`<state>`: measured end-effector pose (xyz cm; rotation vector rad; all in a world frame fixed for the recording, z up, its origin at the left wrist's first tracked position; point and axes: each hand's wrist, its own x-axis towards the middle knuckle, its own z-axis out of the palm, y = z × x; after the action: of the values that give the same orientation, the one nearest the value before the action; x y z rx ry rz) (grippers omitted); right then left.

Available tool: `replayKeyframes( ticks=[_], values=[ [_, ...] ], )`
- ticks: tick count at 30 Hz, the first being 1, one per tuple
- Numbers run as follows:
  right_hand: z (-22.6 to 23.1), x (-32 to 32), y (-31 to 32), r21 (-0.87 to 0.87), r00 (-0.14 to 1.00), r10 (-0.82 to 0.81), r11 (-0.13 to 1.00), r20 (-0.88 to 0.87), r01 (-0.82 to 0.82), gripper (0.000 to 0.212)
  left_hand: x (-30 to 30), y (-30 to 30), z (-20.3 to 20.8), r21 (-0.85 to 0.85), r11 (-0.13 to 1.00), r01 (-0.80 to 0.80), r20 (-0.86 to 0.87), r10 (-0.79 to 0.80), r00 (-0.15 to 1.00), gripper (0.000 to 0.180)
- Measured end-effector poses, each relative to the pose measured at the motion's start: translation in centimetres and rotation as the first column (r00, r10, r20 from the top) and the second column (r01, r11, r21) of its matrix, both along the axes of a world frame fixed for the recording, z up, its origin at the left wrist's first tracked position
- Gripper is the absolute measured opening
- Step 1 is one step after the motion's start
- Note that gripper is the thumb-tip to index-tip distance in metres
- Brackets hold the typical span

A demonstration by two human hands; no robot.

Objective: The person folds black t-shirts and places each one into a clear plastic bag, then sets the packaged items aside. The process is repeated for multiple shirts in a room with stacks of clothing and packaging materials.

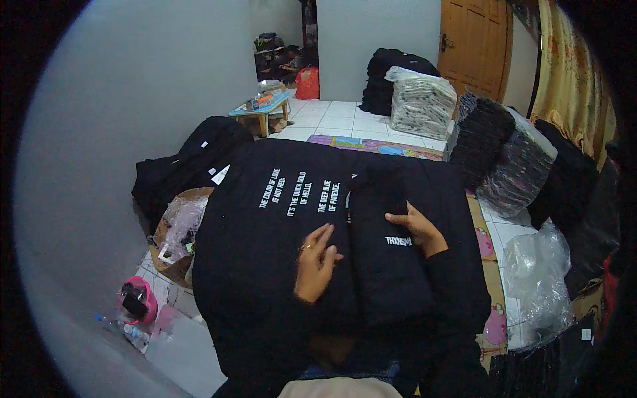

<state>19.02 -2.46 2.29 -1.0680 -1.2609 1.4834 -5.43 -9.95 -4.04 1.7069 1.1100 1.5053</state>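
Observation:
A large black shirt (265,245) with white printed lettering lies spread in front of me, one side folded over into a narrower black panel (378,278) with a small white print. My left hand (314,265), with a ring on one finger, hovers at or just over the cloth beside the fold, its fingers stretched out; whether it touches is hard to tell. On the folded panel's right side, my right hand (424,232) grips the shirt, thumb pointing left across the top. Its other fingers are mostly hidden by the cloth.
Black garments (206,152) heap at the left, by a cardboard box (174,265) with plastic and a pink bucket (149,302). Plastic-wrapped stacks (424,103) stand at the back and right. Clear plastic (537,265) lies right of the shirt. A low table (265,104) stands farther back.

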Motion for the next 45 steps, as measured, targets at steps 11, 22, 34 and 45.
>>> replayKeyframes(
  ticks=[11, 22, 34, 45],
  values=[
    [-1.3, 0.3, 1.5, -0.064, 0.997, -0.06, 0.996, 0.046, 0.062, 0.1, -32.3, -20.7, -21.3, -0.464, 0.435, -0.772, -0.383, 0.687, 0.617, 0.017],
    [-0.4, -0.1, 0.5, -0.093, 0.994, -0.089, 0.991, 0.068, 0.095, 0.083, -30.5, -28.6, -28.6, -0.009, 0.209, -0.978, -0.837, 0.534, 0.121, 0.01],
    [-2.2, 1.9, 2.5, -0.043, 0.957, -0.289, 0.956, 0.005, 0.289, 0.098, -32.0, -29.2, -24.4, -0.017, 0.176, -0.984, -0.753, 0.645, 0.129, 0.037],
    [-6.4, 10.3, 6.2, 0.093, 0.809, 0.024, 0.995, -0.587, 0.039, 0.045, -31.3, -29.8, -25.6, -0.089, -0.058, -0.994, -0.588, 0.809, 0.005, 0.082]
  ],
)
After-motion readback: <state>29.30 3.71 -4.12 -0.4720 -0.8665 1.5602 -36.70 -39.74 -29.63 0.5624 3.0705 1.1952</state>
